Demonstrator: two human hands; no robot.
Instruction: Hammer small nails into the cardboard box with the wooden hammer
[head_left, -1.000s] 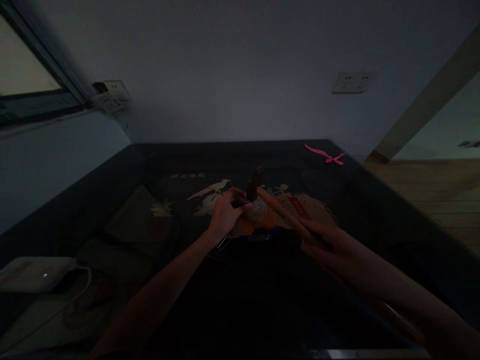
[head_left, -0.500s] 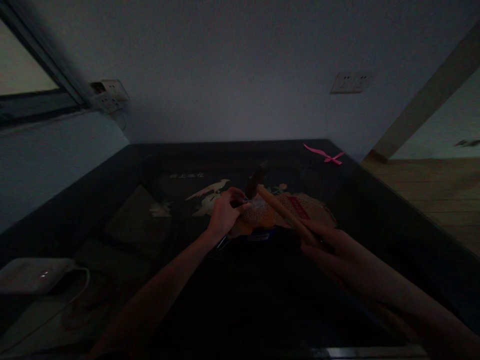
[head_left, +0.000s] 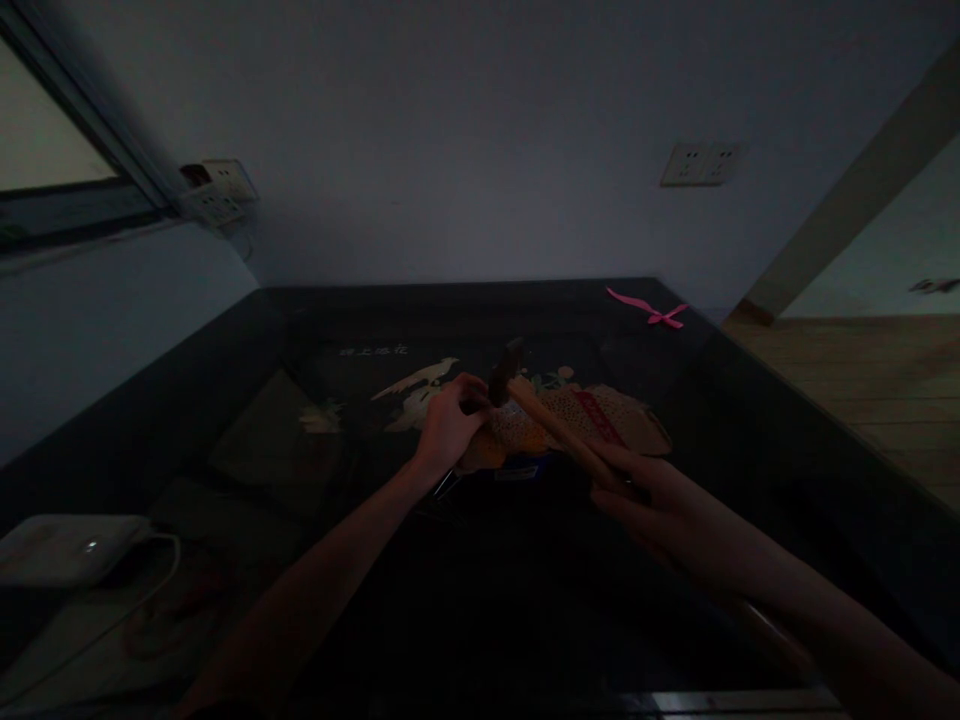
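Note:
My right hand [head_left: 652, 495] is wrapped round the wooden handle of a hammer [head_left: 551, 425]. The dark hammer head is low, right beside the fingertips of my left hand [head_left: 454, 415]. My left thumb and fingers are pinched together; what they hold, if anything, is too small and dark to make out. Under both hands lies a flat patterned piece [head_left: 634, 420], tan with speckles, orange patches and a red strip; it looks like packaging or card. A blue edge with a pale label [head_left: 517, 472] shows at its near side.
The dark table [head_left: 480, 600] carries a printed bird picture [head_left: 420, 380]. A pink ribbon [head_left: 652, 315] lies at the back right. At the left sits a white device [head_left: 75, 550] with a cable. Wall sockets [head_left: 697, 164] are on the wall behind.
The hammer head has come down slightly towards my left fingertips, and my right hand has shifted a little left and up. My left hand stays in about the same place.

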